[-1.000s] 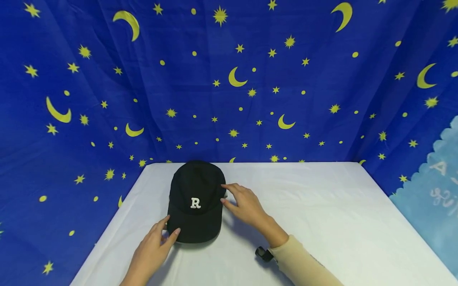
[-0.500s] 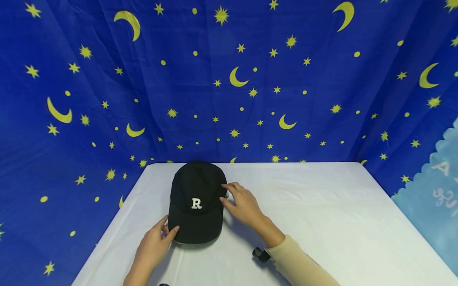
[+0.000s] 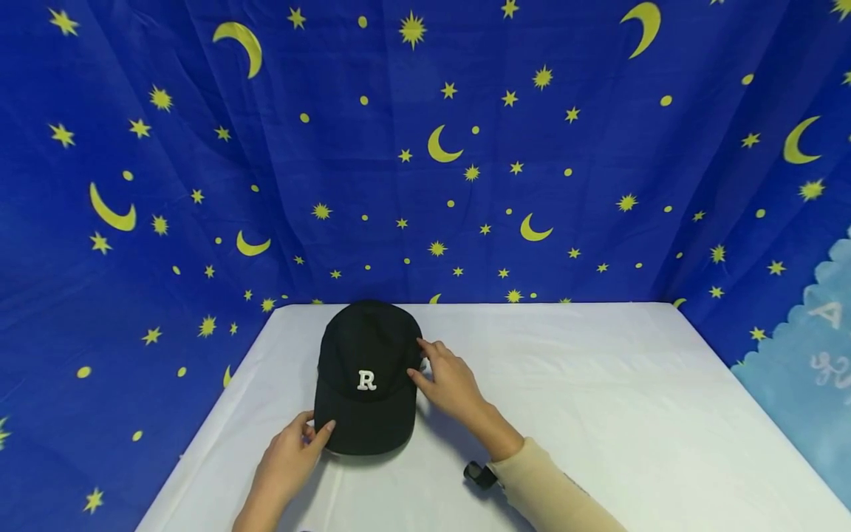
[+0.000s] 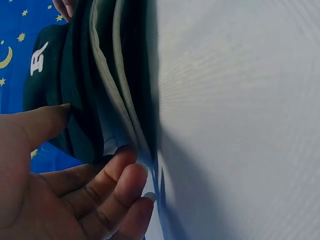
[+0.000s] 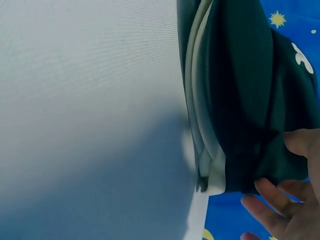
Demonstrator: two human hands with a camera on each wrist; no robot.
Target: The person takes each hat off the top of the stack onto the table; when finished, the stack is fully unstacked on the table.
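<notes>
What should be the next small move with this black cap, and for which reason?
Perhaps the right hand should curl its fingers more firmly on the side of the black cap. The left hand seems to hold the brim between thumb and fingers, while the right hand's contact on the opposite side looks lighter.

A black cap (image 3: 371, 351) bearing a white R (image 3: 366, 380) is lying on the white desk (image 3: 598, 399); the left hand (image 3: 287, 459) is pinching its brim, the right hand (image 3: 452, 380) holding its crown, patterned blue cloth (image 3: 372, 170) hanging behind.
</notes>
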